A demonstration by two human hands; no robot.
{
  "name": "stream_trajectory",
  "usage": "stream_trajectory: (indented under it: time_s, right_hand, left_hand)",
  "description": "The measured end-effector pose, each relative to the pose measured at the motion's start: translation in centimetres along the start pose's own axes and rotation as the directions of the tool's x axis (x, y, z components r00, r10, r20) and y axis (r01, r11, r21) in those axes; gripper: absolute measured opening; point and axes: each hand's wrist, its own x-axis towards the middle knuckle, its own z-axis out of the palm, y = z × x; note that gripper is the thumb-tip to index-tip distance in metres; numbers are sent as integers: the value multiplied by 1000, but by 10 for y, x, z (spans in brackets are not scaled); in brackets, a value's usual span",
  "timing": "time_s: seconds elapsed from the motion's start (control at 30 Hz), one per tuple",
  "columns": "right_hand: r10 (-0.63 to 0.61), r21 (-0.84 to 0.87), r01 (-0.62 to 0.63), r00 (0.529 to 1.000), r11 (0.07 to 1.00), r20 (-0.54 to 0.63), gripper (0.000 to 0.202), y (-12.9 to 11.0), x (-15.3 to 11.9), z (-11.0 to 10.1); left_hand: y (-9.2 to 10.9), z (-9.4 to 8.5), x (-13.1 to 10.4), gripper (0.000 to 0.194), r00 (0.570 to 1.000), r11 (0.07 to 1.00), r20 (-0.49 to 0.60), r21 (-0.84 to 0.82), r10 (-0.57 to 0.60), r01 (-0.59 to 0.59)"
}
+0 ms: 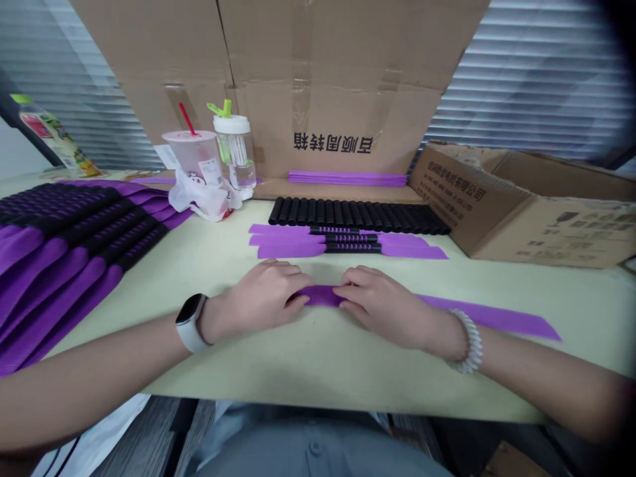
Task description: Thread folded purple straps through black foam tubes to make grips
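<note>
Between my two hands runs a flat purple strip [324, 295], its long end lying on the table to the right under my right forearm. My left hand [265, 291] pinches its left part with thumb and curled fingers, and a watch is on that wrist. Close beside it, my right hand [380, 301] grips the strip between thumb and fingers. Just beyond lie several purple strips with ribbed black sleeves [352, 248] round their middles. Behind these, a row of black tubes [358, 214] lies side by side.
A large pile of sleeved purple strips [74, 245] covers the left side. An open cardboard box [536, 205] stands at the right. Purple strips [348, 178] lie stacked at the back. A cup with a red straw [191, 162], a clear bottle [237, 149] and a drink bottle [57, 136] stand behind.
</note>
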Motion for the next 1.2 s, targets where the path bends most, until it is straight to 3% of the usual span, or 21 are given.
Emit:
stream_trajectory:
  time_s: [0.23, 0.37, 0.53, 0.7, 0.87, 1.2]
  right_hand:
    - [47, 131, -47, 999, 990, 0, 19, 10, 2, -4]
    - [20, 115, -18, 1000, 993, -18, 24, 8, 5, 2]
    - [-22, 109, 25, 999, 994, -26, 12, 4, 7, 5]
    - [-19, 46, 17, 999, 999, 46, 13, 6, 6, -4]
    - [13, 103, -21, 997, 994, 76, 13, 12, 3, -13]
    - [-4, 158, -7, 998, 987, 69, 14, 2, 10, -6]
  left_hand:
    - [0, 8, 3, 23, 999, 982, -6, -183, -35, 33]
    - [6, 9, 4, 25, 999, 986, -10, -159, -53, 51]
    - [10, 8, 3, 25, 999, 990, 24, -134, -36, 38]
    - [4, 2, 2, 22, 998, 981, 42, -184, -54, 60]
    - [0, 0, 4, 20, 998, 967, 43, -250, -47, 56]
    - [10, 9, 5, 18, 997, 954, -7, -289, -79, 73]
